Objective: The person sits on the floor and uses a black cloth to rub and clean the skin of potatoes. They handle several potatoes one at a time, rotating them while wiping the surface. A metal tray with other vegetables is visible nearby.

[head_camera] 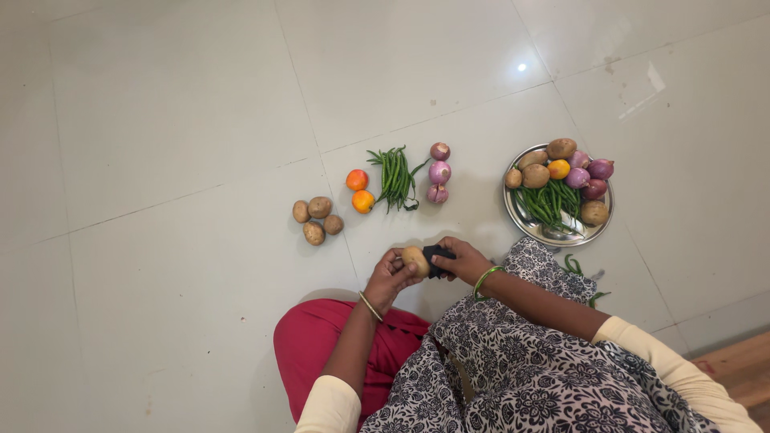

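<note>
Patterned cloth covered the lap nearest the camera. Just beyond, the left hand [389,277] curled its fingers around a potato [415,260], steadying it against the black peeler [437,258] gripped in the closed right hand [465,261]. Farther out, sorted piles lay on the tiled floor [160,160]: potatoes [316,220], tomatoes [360,190], green beans [395,178], onions [439,172]. A steel plate [553,234] held mixed vegetables.

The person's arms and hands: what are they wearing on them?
Both hands are bare, without gloves. The left hand has a thin gold-coloured bangle at the wrist; the right hand has a green bangle. Cream sleeves cover the upper arms, leaving the forearms uncovered.
</note>
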